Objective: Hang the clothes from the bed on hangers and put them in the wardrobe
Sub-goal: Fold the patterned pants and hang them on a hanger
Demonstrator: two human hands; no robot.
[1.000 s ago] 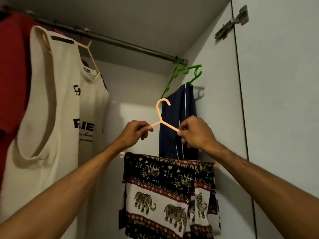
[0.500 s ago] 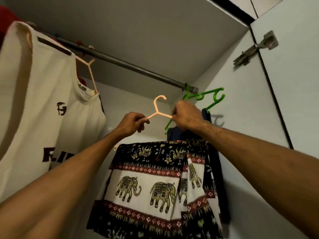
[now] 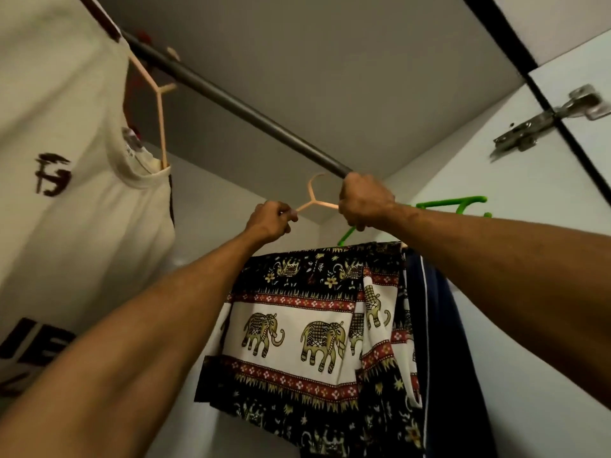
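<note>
Elephant-print trousers (image 3: 307, 328) hang folded over the bar of a peach hanger (image 3: 312, 197). My left hand (image 3: 269, 221) pinches the hanger's left shoulder, and my right hand (image 3: 363, 201) grips its right shoulder. The hanger's hook sits just under the dark wardrobe rail (image 3: 238, 105), close to its right end. Whether the hook touches the rail I cannot tell.
A cream sleeveless shirt (image 3: 66, 180) hangs on another peach hanger at the left. A dark blue garment (image 3: 436, 342) hangs on a green hanger (image 3: 459, 206) at the right, behind my right arm. The wardrobe's side wall and a door hinge (image 3: 549, 122) are at the right.
Both hands have lifted the hanger with the trousers up toward the rail. My view has tilted upward.
</note>
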